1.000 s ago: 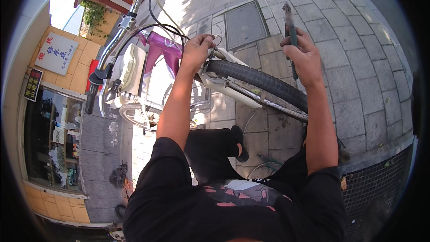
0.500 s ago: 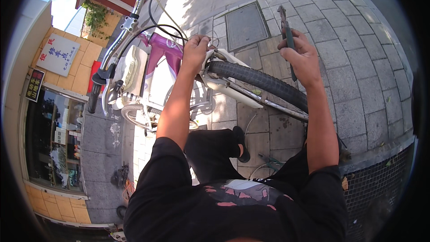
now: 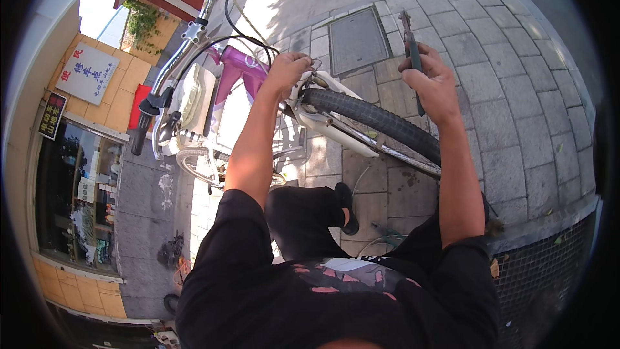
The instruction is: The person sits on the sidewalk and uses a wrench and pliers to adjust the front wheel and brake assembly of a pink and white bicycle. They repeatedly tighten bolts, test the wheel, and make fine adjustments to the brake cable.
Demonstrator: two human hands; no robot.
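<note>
My left hand (image 3: 285, 74) is closed in a pinch on a thin cable (image 3: 316, 64), whose loose end curls just beyond the fingertips. It is close above the front brake area of a purple and white bicycle (image 3: 240, 68), next to the black front tyre (image 3: 368, 111) and its white mudguard (image 3: 342, 134). Wrapped round the dark handles of a pair of pliers (image 3: 412, 45), my right hand (image 3: 434, 84) keeps them upright over the paving, to the right of the wheel and apart from the bicycle. The jaws point away from me.
The handlebar (image 3: 184, 45) with its black cables extends to the left. A metal cover plate (image 3: 360, 39) lies in the paving ahead. Beside my right leg is a dark grating (image 3: 542, 278). A greenish tool or cable (image 3: 386, 236) lies between my legs; a shopfront (image 3: 81, 187) stands left.
My left hand has shifted slightly right, with the cable loop now smaller beyond the fingers. The pliers stay nearly in place in my right hand. The whole view has turned slightly.
</note>
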